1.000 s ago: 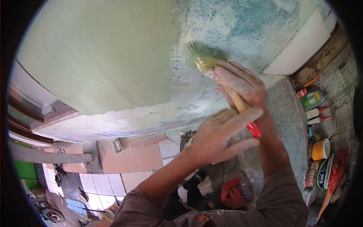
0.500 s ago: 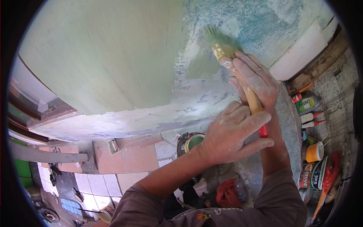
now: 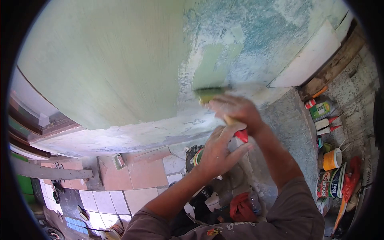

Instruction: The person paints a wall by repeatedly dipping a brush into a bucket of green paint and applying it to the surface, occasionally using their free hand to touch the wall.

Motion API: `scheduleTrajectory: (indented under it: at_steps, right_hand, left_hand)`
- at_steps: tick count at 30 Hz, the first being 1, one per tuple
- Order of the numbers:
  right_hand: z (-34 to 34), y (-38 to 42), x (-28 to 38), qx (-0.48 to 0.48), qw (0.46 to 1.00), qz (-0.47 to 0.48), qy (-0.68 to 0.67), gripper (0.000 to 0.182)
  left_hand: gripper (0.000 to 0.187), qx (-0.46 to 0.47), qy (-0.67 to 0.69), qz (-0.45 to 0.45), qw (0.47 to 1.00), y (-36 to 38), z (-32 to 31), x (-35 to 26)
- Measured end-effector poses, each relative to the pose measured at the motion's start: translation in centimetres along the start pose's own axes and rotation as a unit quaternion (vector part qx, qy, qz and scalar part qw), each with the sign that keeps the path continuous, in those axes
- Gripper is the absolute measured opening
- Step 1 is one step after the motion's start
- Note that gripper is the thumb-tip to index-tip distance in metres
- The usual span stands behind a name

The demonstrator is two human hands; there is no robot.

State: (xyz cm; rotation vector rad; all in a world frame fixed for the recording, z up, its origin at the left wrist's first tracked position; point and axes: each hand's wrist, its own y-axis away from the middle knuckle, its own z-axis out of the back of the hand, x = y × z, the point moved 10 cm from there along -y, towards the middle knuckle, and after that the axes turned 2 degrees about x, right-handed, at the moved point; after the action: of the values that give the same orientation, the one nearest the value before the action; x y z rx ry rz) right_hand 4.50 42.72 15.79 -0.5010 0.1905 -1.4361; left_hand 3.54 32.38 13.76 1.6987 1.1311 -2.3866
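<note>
A wide brush (image 3: 209, 95) with a wooden handle and red tip lies against the wall (image 3: 108, 60), its bristles blurred by motion. My right hand (image 3: 237, 112) is wrapped round the brush near its metal band. Close to the red end of the handle is my left hand (image 3: 221, 146), thumb and forefinger on either side of it; whether it grips the handle is hard to tell. Above the brush a fresh green patch (image 3: 212, 60) shows on the blotchy blue and white surface. Smooth pale green covers the wall's left part.
Below the wall, a paint bucket (image 3: 195, 156) stands partly behind my left arm. Along the right ledge are bottles (image 3: 321, 110), an orange cup (image 3: 332, 159) and a labelled paint tub (image 3: 331, 183). A red cloth (image 3: 242, 208) lies near my body. Window frame (image 3: 52, 124) at left.
The brush and both hands have moved down and left along the wall. The green patch under the brush's earlier place is larger and more exposed.
</note>
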Motion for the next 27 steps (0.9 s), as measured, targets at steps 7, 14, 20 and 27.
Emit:
scheduleTrajectory:
  at_steps: [7, 14, 20, 27]
  right_hand:
    - [17.1, -5.9, 5.3, -0.229, 0.96, 0.101, 0.127, 0.044]
    - [12.7, -4.6, 4.1, -0.206, 0.959, 0.067, 0.182, 0.041]
    - [5.4, -1.7, 2.2, -0.11, 0.987, 0.03, 0.117, 0.038]
    - [6.0, -3.0, -0.1, 0.017, 0.989, -0.006, -0.144, 0.037]
  left_hand:
    - [0.055, 0.01, -0.052, -0.278, 0.959, -7.3, 1.4, -13.2]
    - [0.056, 0.001, -0.035, -0.217, 0.976, -5.8, 1.0, -8.5]
    - [0.054, 0.014, -0.031, -0.11, 0.993, -1.7, 0.2, -2.6]
    - [0.048, -0.026, -0.012, -0.081, 0.996, -4.8, 1.7, -6.2]
